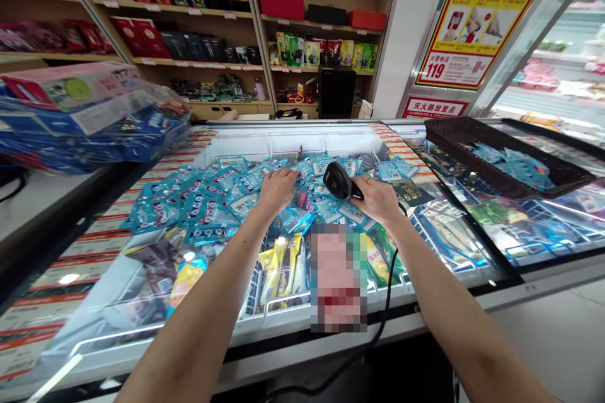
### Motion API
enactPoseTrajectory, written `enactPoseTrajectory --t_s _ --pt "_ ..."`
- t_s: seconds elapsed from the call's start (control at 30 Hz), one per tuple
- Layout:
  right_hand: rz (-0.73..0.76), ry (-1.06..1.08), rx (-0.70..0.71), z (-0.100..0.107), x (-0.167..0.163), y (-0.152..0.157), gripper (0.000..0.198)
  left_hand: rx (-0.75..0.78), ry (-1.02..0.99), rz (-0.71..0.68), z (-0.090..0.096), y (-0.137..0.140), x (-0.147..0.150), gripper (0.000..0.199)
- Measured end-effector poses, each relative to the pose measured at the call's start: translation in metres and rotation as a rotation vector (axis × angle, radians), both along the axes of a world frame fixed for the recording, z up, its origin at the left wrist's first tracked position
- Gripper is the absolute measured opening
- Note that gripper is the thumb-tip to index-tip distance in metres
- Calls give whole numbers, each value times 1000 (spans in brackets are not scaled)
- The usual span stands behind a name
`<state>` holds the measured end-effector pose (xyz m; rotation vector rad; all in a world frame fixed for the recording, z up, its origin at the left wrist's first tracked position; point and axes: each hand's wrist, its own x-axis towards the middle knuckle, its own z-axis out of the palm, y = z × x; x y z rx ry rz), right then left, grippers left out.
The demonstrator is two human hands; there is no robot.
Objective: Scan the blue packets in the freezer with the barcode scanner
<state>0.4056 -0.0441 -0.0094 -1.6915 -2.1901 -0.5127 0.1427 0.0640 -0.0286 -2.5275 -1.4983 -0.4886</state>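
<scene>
My right hand [378, 199] is closed around the handle of a black barcode scanner [338, 181], whose head points left over the packets. A black cable [388, 302] runs from it down toward the front edge. My left hand [278, 191] rests palm down on the blue packets [208, 198], fingers reaching forward and their tips partly hidden. Many of these small blue packets, some turned to show barcodes, lie spread over the glass top of a chest freezer [293, 335]. Between my forearms, part of the picture is pixelated.
To the right stands a dark brown basket [439, 138] holding more blue packets. Plastic-wrapped boxes [89, 116] are stacked at the left. Frozen goods [281, 264] show under the glass. Behind the freezer are shelves [189, 9] of bottles and boxes, and a red-and-yellow notice [466, 31].
</scene>
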Motion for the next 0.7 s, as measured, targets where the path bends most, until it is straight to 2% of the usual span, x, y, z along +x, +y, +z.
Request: enactPoseTrajectory --t_s 0.17,0.27,0.37,0.47,0.57,0.7 --pt "-31 7 -14 -1 -2 3 37 53 -149 -38 2 -4 2 38" --pt "-39 12 -12 -2 -2 2 38 22 -191 -61 0 0 3 36" --pt "-31 19 -10 -2 -3 2 38 -16 -206 -40 -2 1 3 35" --pt "-27 16 -10 -2 -3 2 38 15 -232 -10 -2 0 2 37" --pt "-31 12 -11 -2 -3 2 39 20 -241 -8 -3 0 2 50" --pt "-33 15 -13 -1 -3 1 40 -115 -150 0 -6 3 2 73"
